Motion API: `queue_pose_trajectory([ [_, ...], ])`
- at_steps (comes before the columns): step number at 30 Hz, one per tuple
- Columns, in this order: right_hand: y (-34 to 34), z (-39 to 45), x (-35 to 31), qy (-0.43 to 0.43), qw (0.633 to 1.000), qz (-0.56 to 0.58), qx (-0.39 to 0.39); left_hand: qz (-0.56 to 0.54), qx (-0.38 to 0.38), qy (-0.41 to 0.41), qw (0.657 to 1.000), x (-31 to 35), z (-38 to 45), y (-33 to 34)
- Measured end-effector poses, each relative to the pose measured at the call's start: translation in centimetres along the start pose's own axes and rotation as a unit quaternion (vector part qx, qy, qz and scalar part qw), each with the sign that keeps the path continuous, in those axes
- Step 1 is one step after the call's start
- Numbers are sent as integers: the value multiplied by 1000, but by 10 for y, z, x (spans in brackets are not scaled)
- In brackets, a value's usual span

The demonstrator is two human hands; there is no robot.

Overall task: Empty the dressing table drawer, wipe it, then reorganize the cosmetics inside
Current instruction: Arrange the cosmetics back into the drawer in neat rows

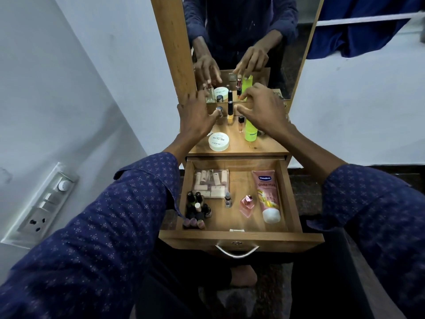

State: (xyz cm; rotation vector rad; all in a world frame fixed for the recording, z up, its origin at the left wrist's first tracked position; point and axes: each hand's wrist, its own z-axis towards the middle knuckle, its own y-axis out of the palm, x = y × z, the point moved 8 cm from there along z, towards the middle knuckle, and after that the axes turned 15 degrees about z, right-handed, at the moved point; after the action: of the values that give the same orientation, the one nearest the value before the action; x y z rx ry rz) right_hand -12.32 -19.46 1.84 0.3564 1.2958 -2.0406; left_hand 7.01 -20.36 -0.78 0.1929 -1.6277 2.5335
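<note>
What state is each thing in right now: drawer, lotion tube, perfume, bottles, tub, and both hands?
drawer: pulled open, partly filled
Vaseline tube: lying flat in drawer, capped
pink perfume bottle: in drawer, capped
nail polish bottles: upright, clustered in drawer's left corner
white tub: on tabletop, lid on
green bottle: upright on tabletop
left hand: fingers spread, reaching over tabletop
right hand: open, reaching

Both arms stretch forward, side by side, in dark blue patterned sleeves pushed back off the forearms. The left hand (195,116) is held palm down with its fingers spread and nearly straight, thumb pointing inward. The right hand (262,109) is also palm down, its fingers bent downward at the knuckles and thumb stretched toward the left hand.
</note>
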Motion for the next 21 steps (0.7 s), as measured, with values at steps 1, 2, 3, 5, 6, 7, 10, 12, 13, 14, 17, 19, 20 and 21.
queue_pose_trajectory([
  [1,2,5,-6,-7,1000,-11,-1,19,-2,19,1000,6,4,1],
  [2,5,10,-12,-13,1000,-22,-10,42,-6,39,998,12,7,1],
  [3,9,14,-17,-21,999,-35,-21,69,-9,59,996,18,10,2],
  [5,19,24,-21,-24,997,-60,-50,138,-23,93,986,30,16,5],
  [6,25,28,-20,-19,995,-71,-67,167,-39,101,980,35,19,5],
  [7,30,33,-18,-8,993,-81,-83,182,-59,105,976,39,20,5],
  [10,38,41,-9,21,992,-76,-100,203,-104,119,966,48,23,9],
  [12,36,40,-8,24,993,-55,-98,197,-93,130,967,53,23,8],
  [13,34,39,-9,23,994,-45,-97,184,-86,135,970,54,24,8],
  [14,32,37,-9,17,994,-38,-96,176,-84,138,971,55,25,8],
  [17,24,30,-11,-7,997,-40,-72,144,-71,140,977,57,26,7],
  [19,15,24,-16,-16,998,-31,-45,126,-43,140,981,59,23,-2],
  [20,10,22,-19,-19,999,-25,-33,123,-31,142,982,61,21,-7],
  [21,5,19,-24,-24,999,-20,-25,129,-19,145,981,63,16,-13],
])
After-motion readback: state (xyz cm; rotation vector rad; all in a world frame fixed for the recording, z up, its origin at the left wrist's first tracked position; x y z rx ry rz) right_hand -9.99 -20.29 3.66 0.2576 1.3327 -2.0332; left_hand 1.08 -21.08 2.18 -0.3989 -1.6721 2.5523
